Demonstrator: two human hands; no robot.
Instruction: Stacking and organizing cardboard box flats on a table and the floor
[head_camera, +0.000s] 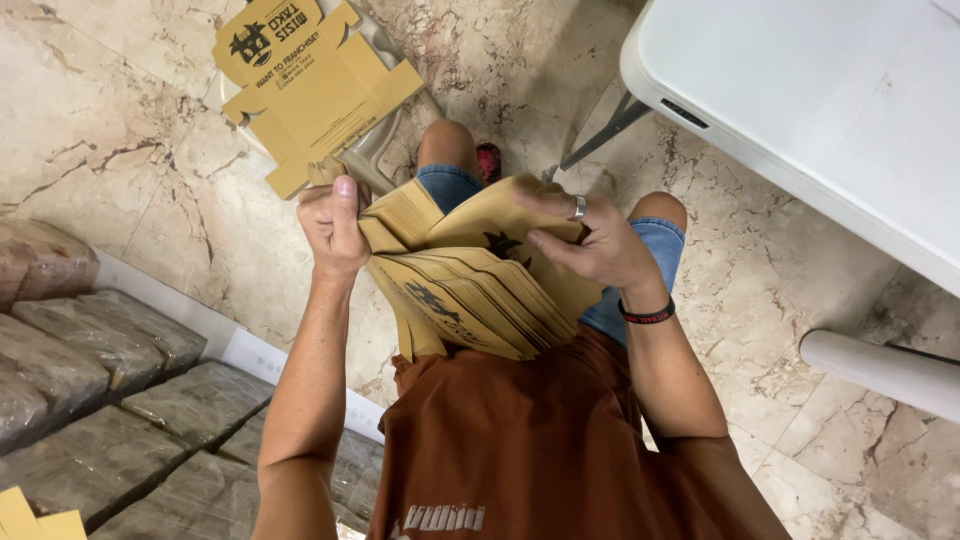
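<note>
Between both hands (470, 235): fanned cardboard stack (480, 290).

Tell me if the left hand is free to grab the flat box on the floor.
Probably not at once: the left hand grips the card stack together with the right hand. The flat box lies unobstructed just beyond it.

Both forearms run up from the bottom of frame, elbows bent, hands meeting over the lap. Left hand (334, 228): back to camera, fingers curled in a closed grip, thumb straight and pointing up. Right hand (590, 243): palm down, fingers extended leftward, slightly spread, ring on one finger, dark band at the wrist. Bare knees visible beyond the hands.
</note>
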